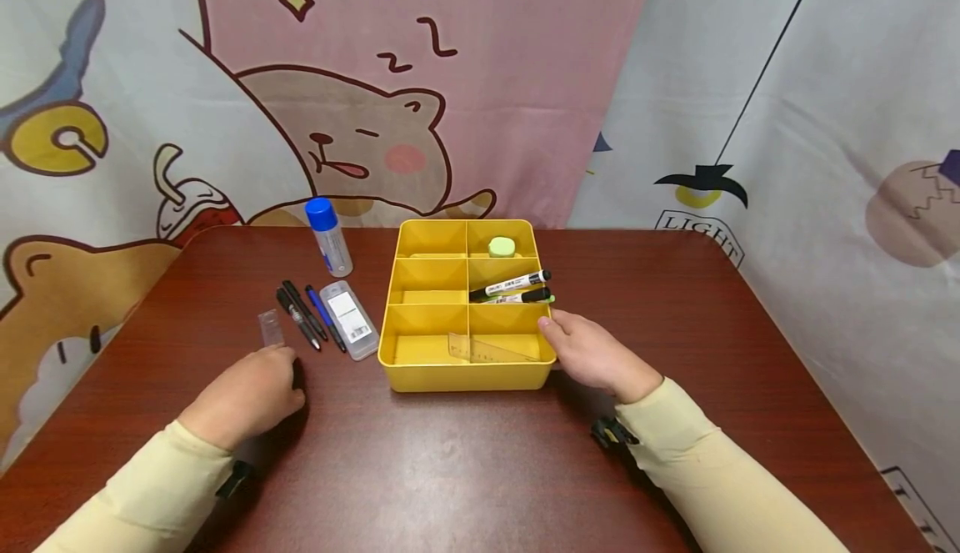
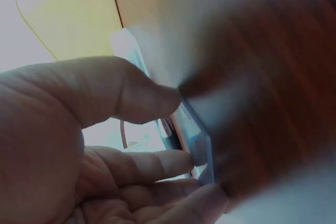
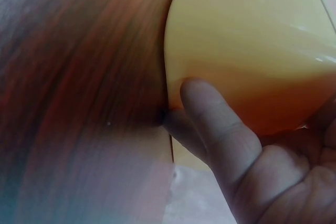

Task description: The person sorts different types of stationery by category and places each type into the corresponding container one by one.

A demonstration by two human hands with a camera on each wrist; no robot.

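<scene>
left hand [image 1: 243, 394] pinches clear strip [image 1: 271, 328], left; right hand [image 1: 588, 353] grips right side of yellow tray [image 1: 465, 379]; step: seemingly pick-up; next: likely needs careful lift

Head view: near end of clear strip [image 1: 270, 329] covered by left hand [image 1: 243, 394]. Several fingers of right hand [image 1: 594, 353] out of sight. Print on clear case [image 1: 349, 319] and white markers [image 1: 510, 285] too small to read. Left sleeve [image 1: 146, 486] and right sleeve [image 1: 723, 465] cut off by bottom edge. Left wrist view: tabletop [image 2: 273, 87] partly blurred. Right wrist view: yellow box [image 3: 241, 30] cut off by top and right edges.
</scene>
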